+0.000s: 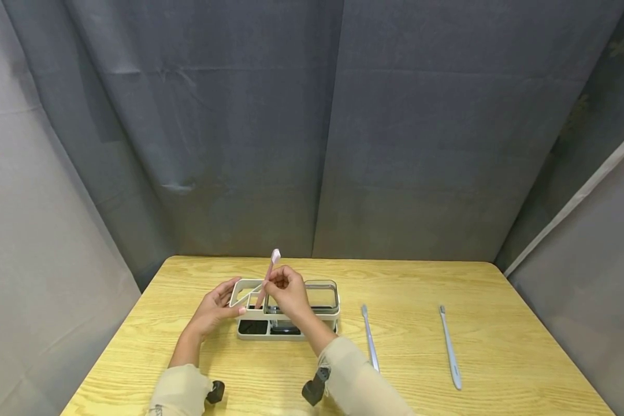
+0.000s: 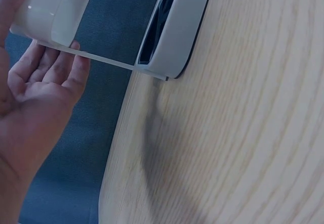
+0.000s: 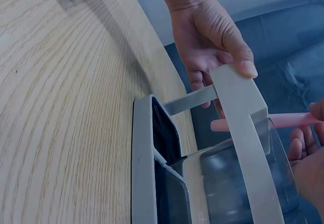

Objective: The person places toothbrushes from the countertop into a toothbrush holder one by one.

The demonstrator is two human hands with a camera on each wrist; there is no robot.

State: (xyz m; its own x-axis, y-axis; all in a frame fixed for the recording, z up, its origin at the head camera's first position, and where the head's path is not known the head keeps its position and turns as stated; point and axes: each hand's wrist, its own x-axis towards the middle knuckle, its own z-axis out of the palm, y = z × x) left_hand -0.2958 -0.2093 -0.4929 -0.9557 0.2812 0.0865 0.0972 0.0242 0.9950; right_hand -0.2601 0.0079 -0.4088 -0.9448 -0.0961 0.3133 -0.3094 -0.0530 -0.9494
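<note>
A white two-tier toothbrush holder (image 1: 301,316) stands on the table. My left hand (image 1: 213,312) grips its left end, with the thumb on the front of the upper tier and the fingers behind, as the right wrist view shows. My right hand (image 1: 293,297) pinches a pink toothbrush (image 1: 269,270) between thumb and fingers, its pale head pointing up. In the right wrist view the pink handle (image 3: 291,120) passes through the upper tier, its lower end sticking out below, above the base (image 3: 143,158). A clear cup (image 3: 217,176) sits in the holder, partly behind my right hand in the head view.
Two more toothbrushes lie to the right on the wooden table (image 1: 405,323): a grey-blue toothbrush (image 1: 370,338) near my right sleeve and a light blue toothbrush (image 1: 450,349) farther right. Grey curtains (image 1: 249,144) hang behind the table's far edge.
</note>
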